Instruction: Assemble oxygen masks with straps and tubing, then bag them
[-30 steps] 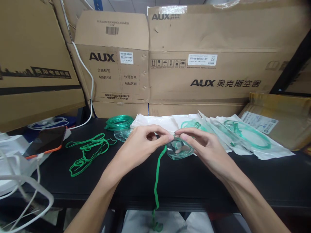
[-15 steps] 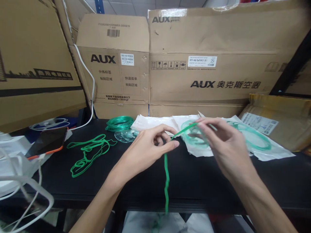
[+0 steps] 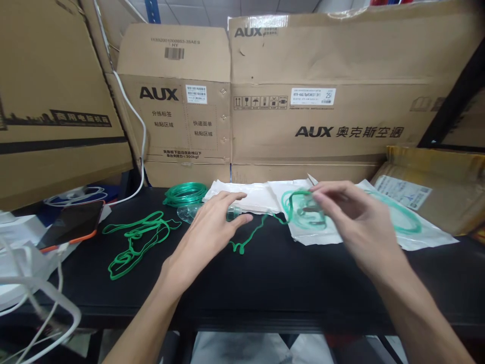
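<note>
My right hand (image 3: 350, 210) pinches a green elastic strap (image 3: 291, 202) between thumb and fingertips. The strap's loose part (image 3: 252, 233) trails down and left onto the black tabletop. Below the right fingers, a clear green-tinted plastic mask (image 3: 316, 222) lies on a white wrapper (image 3: 299, 235). My left hand (image 3: 210, 227) is open and empty, thumb and fingers apart, left of the strap. Partly hidden behind it is a clear plastic piece (image 3: 185, 213). Further left lies a loose tangle of green straps (image 3: 138, 237).
A coil of green tubing (image 3: 185, 194) rests at the back. More green tubing (image 3: 407, 222) loops over the wrapper at right. Cardboard boxes (image 3: 265, 126) wall off the back. A phone (image 3: 76, 225) and white cables (image 3: 53, 298) occupy the left side of the black table (image 3: 265, 288).
My left hand has let go of the green strap and moved left, opening. The strap's hanging end has swung up onto the tabletop. My right hand keeps its pinch.
</note>
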Demonstrator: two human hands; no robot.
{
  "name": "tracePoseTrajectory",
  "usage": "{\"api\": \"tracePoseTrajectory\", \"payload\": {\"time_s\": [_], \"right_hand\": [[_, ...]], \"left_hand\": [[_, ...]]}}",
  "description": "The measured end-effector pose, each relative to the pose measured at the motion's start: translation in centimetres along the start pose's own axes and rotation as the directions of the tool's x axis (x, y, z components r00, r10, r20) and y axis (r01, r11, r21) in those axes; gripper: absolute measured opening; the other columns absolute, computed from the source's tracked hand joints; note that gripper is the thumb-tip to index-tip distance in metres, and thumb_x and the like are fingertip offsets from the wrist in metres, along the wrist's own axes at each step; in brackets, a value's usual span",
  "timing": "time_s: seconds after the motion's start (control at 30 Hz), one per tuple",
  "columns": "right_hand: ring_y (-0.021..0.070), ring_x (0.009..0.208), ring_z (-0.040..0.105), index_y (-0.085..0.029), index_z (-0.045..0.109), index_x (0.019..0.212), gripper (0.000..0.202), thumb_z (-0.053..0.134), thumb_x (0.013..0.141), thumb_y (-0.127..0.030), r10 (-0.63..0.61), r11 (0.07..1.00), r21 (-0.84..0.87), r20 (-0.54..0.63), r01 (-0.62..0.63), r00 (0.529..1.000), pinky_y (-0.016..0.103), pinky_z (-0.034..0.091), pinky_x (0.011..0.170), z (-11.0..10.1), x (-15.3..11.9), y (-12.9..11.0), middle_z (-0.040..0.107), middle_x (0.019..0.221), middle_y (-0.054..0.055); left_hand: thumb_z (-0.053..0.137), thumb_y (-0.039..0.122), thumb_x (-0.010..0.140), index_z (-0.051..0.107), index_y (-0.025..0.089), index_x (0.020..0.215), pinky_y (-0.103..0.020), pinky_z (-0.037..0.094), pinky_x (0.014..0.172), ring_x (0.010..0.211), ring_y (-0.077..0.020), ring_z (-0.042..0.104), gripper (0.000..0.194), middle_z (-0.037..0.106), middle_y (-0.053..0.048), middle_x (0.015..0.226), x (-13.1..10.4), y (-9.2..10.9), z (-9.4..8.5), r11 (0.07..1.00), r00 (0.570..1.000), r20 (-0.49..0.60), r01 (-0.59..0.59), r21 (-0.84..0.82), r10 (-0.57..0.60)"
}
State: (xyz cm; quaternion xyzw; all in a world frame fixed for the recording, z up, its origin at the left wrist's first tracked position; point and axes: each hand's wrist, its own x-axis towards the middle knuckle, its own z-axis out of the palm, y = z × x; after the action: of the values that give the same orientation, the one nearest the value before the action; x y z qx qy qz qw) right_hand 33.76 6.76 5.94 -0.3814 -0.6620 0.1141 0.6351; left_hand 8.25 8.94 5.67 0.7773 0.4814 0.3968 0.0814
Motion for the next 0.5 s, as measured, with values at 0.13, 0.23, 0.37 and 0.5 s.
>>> {"api": "tracePoseTrajectory", "payload": {"time_s": [0.13,0.23,0.37,0.5], "right_hand": [[0.0215,0.106,0.065,-0.024,0.069,0.094,0.005,0.067,0.097,-0.026,-0.014,0.999,0.043,0.205,0.005,0.979,0.030,0.055,0.082,2.0,-1.0,-0.2,0.069,0.106,0.004],[0.0209,0.107,0.064,-0.026,0.068,0.097,0.005,0.064,0.099,-0.024,-0.053,0.998,0.043,0.254,0.043,0.966,0.031,0.055,0.086,2.6,-1.4,-0.4,0.067,0.107,0.003],[0.0208,0.107,0.065,-0.027,0.067,0.098,0.007,0.064,0.099,-0.021,-0.115,0.992,-0.013,0.257,0.122,0.960,0.032,0.054,0.085,2.5,-1.5,-0.7,0.068,0.107,0.002],[0.0207,0.108,0.065,-0.026,0.068,0.099,0.012,0.062,0.099,-0.016,-0.188,0.978,-0.042,0.267,0.206,0.945,0.034,0.054,0.087,2.3,-1.5,-1.2,0.068,0.107,0.003]], "left_hand": [[0.066,0.047,0.097,0.064,0.032,0.132,-0.027,0.043,0.107,0.124,-0.0165,0.061,0.037,0.067,0.005,0.133,-0.4,1.9,0.4,0.979,0.988,0.004,-0.150,-0.137,0.152],[0.070,0.044,0.095,0.068,0.031,0.122,-0.025,0.042,0.108,0.122,-0.0152,0.060,0.030,0.068,0.005,0.127,-0.7,3.3,0.8,0.959,0.973,-0.011,-0.228,-0.169,0.229],[0.073,0.035,0.094,0.069,0.028,0.113,-0.027,0.043,0.105,0.118,-0.0156,0.060,0.021,0.067,0.003,0.117,-1.0,4.0,1.1,0.954,0.967,-0.038,-0.253,-0.158,0.250],[0.074,0.027,0.091,0.068,0.026,0.106,-0.028,0.044,0.102,0.112,-0.0160,0.061,0.016,0.065,0.002,0.113,-1.1,4.4,1.4,0.956,0.967,-0.088,-0.251,-0.150,0.239]]}}
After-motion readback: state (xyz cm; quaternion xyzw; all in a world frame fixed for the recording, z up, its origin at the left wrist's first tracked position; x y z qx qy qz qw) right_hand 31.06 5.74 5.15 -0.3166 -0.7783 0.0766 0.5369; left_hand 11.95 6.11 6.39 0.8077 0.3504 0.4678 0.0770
